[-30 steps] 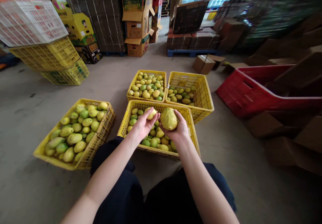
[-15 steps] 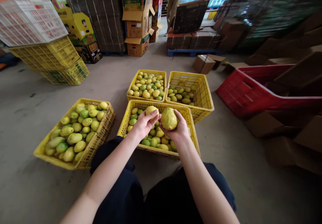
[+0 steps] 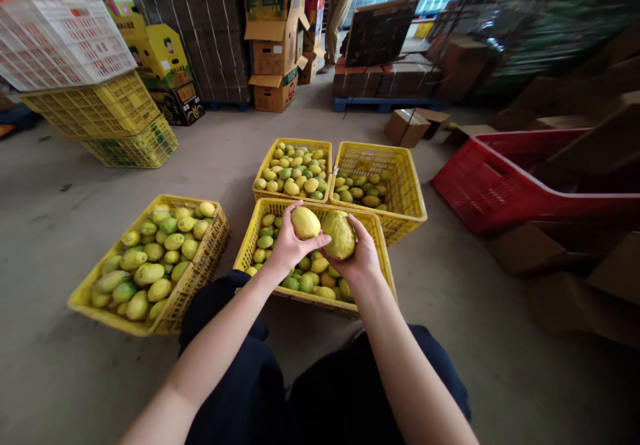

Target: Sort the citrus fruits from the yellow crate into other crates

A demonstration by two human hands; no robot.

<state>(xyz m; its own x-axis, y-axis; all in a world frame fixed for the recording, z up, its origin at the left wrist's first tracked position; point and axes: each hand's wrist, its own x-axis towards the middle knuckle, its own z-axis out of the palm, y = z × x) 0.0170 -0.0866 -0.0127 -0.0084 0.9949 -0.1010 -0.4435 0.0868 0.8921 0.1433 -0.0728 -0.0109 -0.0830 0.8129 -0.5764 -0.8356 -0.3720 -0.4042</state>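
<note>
Four yellow crates hold fruit: the near crate, two beyond it, one to its left. Above the near crate, each hand holds one fruit. The left hand closes its fingers around a smooth yellow lemon; the right hand grips a larger, bumpy yellow-green fruit, the two fruits just beside each other.

Our two forearms come into the head view bare from below the elbow to the wrist, with no sleeve reaching them. Our left hand and right hand wear no gloves, rings or bands that we can see, and the fingernails look short and unpainted. Over our legs we wear dark navy, nearly black cloth trousers, plain and soft, creased at the knees, without visible markings.
</note>
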